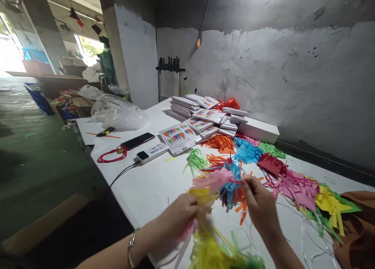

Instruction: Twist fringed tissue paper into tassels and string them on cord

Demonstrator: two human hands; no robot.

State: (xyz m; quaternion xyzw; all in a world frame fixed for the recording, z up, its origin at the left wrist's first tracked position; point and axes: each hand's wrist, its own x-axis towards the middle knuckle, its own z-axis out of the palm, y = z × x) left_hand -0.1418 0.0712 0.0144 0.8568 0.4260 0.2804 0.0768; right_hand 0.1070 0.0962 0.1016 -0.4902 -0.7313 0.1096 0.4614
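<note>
Lower centre, I have the left hand (184, 207) closed on yellow fringe (202, 196) and the right hand (259, 202) pinching the end of pink fringe (215, 178), over the white surface (158, 185). I can't make out contents in the clear plastic bag (117, 114) at left or the white box (259, 131) right of centre. Blur softens the yellow; the bottom edge crops green strips (252, 261).
</note>
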